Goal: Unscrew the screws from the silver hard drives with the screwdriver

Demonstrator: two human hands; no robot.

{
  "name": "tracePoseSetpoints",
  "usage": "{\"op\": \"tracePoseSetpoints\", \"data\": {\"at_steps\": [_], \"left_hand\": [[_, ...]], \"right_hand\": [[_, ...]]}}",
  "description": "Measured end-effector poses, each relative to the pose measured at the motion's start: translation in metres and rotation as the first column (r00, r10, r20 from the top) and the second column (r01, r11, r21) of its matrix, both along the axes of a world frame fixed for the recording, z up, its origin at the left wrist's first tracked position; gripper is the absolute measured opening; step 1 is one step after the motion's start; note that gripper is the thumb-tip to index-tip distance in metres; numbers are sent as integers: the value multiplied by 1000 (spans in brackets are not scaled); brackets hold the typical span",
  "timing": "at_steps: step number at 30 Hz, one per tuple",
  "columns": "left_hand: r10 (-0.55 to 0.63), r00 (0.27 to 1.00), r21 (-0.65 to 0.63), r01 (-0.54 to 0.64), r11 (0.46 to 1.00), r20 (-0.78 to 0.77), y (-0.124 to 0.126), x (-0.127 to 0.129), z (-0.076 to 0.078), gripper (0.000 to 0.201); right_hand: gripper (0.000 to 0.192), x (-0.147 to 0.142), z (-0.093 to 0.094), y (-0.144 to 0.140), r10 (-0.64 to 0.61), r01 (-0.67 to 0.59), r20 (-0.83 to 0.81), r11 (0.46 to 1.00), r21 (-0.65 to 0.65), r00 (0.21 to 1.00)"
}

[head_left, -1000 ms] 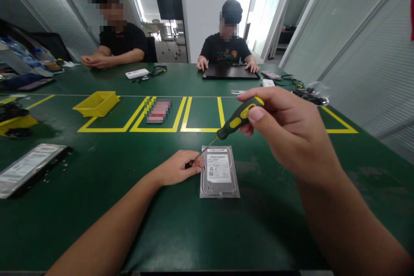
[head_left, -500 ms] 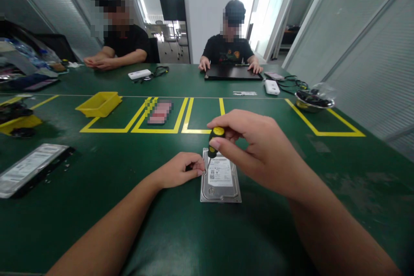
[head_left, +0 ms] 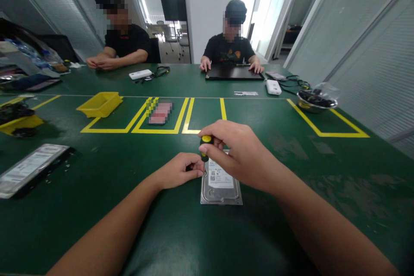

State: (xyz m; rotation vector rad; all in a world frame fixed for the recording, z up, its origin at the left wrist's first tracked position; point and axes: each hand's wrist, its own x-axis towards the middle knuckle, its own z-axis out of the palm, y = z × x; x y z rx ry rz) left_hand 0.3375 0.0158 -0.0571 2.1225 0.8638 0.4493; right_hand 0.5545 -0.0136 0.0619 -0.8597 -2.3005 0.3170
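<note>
At the near middle of the desk, the drive lies flat, label up, one short end toward me. I judge it a dense, rigid block, heavy for its size, with smooth metal that could slide under light fingers; the insides would dislike a knock. If I had to take hold of it, I would choose the long side edges, keeping pressure off the middle of the cover.

My right hand is wrapped around the screwdriver, which stands nearly upright over the drive's left edge; my fingers hide part of the handle, and from here I cannot tell whether the tip is seated. My left hand has its fingertips drawn close together at that same edge, but I cannot tell whether they pinch anything.

Well to the left lies another drive, with small bits scattered beside it. Farther out I see a yellow tray and, off to the right, a bowl.
</note>
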Motion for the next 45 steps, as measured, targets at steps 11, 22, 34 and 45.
{"op": "tracePoseSetpoints", "data": {"at_steps": [11, 22, 34, 45], "left_hand": [[-3, 1000, -16, 3, 1000, 8, 0, 0, -2, 18], [-2, 1000, 11, 2, 1000, -3, 0, 1, 0, 17], [-23, 1000, 17, 23, 1000, 20, -1, 2, 2, 14], [-77, 997, 45, 76, 996, 23, 0, 4, 6, 7]], "right_hand": [[17, -2, -2, 1, 0, 1, 24, 1000, -28, 1000], [16, 0, 1, 0, 8, -6, 58, 999, -37, 998], [18, 8, 10, -6, 66, -59, 112, 996, -69, 992], [15, 23, 20, -14, 86, -41, 256, 983, -179, 963]]}}
